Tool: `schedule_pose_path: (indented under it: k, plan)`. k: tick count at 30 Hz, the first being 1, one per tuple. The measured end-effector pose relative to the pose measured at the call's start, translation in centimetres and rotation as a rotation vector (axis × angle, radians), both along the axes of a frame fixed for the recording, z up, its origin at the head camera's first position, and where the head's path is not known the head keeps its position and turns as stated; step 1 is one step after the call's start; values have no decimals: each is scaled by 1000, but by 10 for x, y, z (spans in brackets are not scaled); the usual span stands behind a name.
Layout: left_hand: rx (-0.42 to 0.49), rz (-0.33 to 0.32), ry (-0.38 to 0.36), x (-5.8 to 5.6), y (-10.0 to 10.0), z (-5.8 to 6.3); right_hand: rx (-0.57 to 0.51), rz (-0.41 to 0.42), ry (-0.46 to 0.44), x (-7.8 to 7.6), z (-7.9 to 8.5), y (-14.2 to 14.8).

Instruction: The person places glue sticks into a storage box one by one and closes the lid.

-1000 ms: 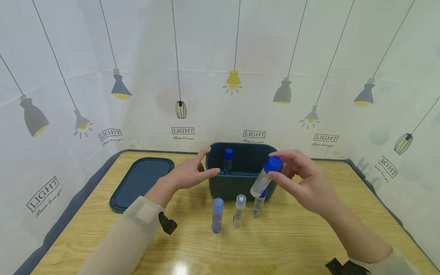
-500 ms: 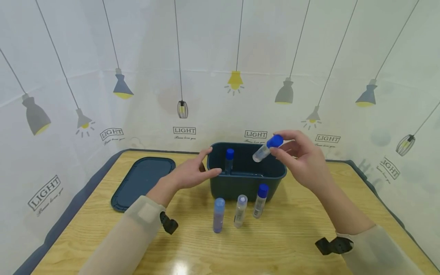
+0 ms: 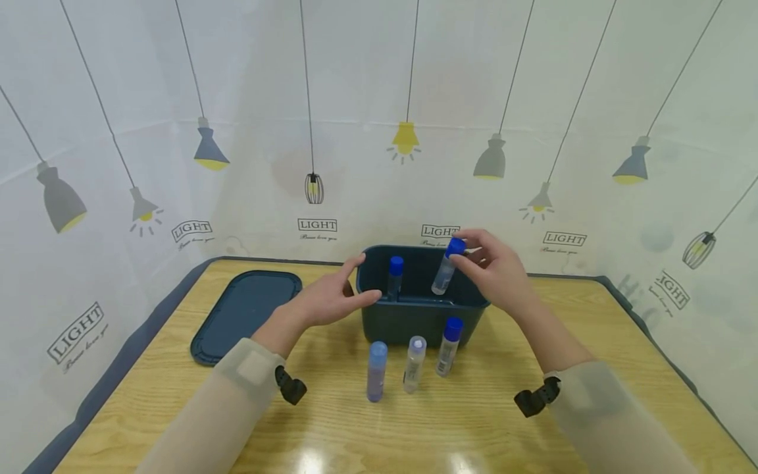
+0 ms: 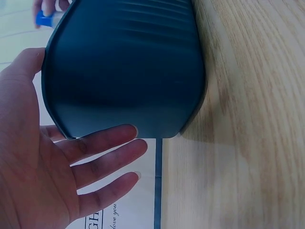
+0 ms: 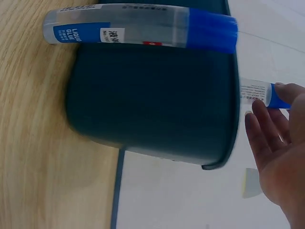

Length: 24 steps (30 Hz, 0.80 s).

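Note:
My right hand pinches a clear liquid glue bottle by its blue cap, fingertips on the cap. The bottle tilts slightly, its lower end over the opening of a dark teal bin. My left hand rests at the bin's left rim with fingers spread and fairly straight, some along the outer wall in the left wrist view. Inside the bin, on the left, stands another blue-capped glue bottle. In the right wrist view, a bottle labelled liquid glue stands outside, close to the bin.
In front of the bin stand a lilac tube with a light blue cap, a clear tube with a pale top and the blue-capped bottle. A flat dark teal lid lies left on the wooden table. Behind hangs a lamp-printed curtain.
My right hand has brought the glue bottle from in front of the bin up over its opening, then leftward, turning it more upright. The left hand stays at the rim.

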<state>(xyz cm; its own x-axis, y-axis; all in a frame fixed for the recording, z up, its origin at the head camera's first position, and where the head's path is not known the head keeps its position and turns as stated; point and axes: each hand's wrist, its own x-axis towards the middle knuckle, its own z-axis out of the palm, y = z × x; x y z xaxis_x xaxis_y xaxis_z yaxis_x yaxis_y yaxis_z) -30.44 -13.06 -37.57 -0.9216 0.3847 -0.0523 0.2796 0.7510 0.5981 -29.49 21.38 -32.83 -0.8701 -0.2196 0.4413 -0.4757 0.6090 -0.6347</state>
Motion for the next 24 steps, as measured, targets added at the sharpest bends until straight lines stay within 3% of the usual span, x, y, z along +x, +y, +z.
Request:
schedule_pose_path:
  k: [7,24]
  plan:
    - [3,1,4,2,1,1,53,0,-85,-19,-12,-7]
    - [26,6,-5,0,1,-3,214,77,-175,-50,-16,-17]
